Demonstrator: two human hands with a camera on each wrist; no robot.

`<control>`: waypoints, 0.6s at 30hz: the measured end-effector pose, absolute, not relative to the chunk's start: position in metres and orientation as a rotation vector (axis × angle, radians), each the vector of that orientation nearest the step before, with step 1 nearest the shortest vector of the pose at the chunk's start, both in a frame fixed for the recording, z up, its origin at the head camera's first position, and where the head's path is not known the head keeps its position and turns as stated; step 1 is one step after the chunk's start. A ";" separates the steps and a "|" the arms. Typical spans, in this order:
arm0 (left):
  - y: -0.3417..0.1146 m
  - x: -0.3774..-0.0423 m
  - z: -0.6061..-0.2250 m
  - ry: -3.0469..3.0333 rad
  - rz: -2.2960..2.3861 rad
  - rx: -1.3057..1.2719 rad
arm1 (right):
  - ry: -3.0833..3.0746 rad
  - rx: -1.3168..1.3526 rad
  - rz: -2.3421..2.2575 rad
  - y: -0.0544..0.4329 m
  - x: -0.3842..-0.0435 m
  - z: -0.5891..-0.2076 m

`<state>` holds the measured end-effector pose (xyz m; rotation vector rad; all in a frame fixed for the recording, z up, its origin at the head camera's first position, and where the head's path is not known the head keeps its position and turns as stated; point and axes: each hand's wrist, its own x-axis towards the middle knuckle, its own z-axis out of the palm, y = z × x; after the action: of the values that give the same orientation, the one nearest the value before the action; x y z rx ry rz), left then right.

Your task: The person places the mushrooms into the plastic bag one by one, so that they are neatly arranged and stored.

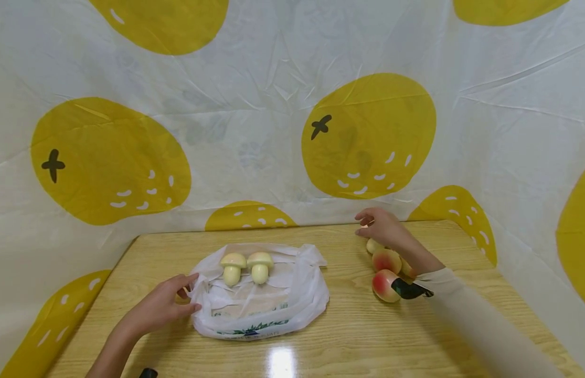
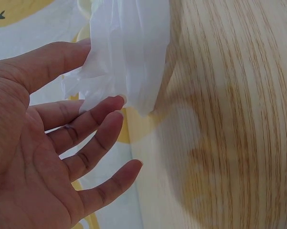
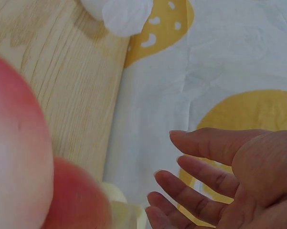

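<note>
My left hand (image 1: 167, 304) is at the left rim of a white plastic bag (image 1: 311, 294). In the left wrist view, its thumb and index fingertips tuck behind the bag's film, with the middle fingertip in front. Inside the bag lie two mushrooms (image 1: 233, 260) side by side, caps toward the back. At the far right, my right hand (image 1: 386, 228) hovers beside a pale mushroom (image 1: 374, 245), partly hidden under it. Its fingers curve loosely around nothing in the right wrist view. Red-and-cream peaches (image 1: 384, 286) cluster below that wrist, one largely covered by the sleeve.
The wooden table (image 1: 349, 336) ends at a hanging white cloth (image 1: 245, 157) printed with yellow fruit, which also rises along both sides. A dark strap (image 1: 407, 289) on the right wrist overlaps the nearest peach in the head view.
</note>
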<state>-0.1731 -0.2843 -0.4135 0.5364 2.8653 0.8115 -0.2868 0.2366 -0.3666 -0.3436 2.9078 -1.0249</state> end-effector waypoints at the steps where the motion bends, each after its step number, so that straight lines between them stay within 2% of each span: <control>1: -0.284 -0.173 -0.414 2.865 0.812 0.533 | 2.910 -0.336 -1.032 0.240 -0.287 -0.366; 18: -0.285 -0.174 -0.414 2.845 0.818 0.496 | 2.932 -0.296 -0.969 0.276 -0.299 -0.379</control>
<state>-0.1743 -0.2849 -0.4144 0.4963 2.8446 0.8175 -0.2988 0.2758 -0.3786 -0.2963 2.9324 -0.9695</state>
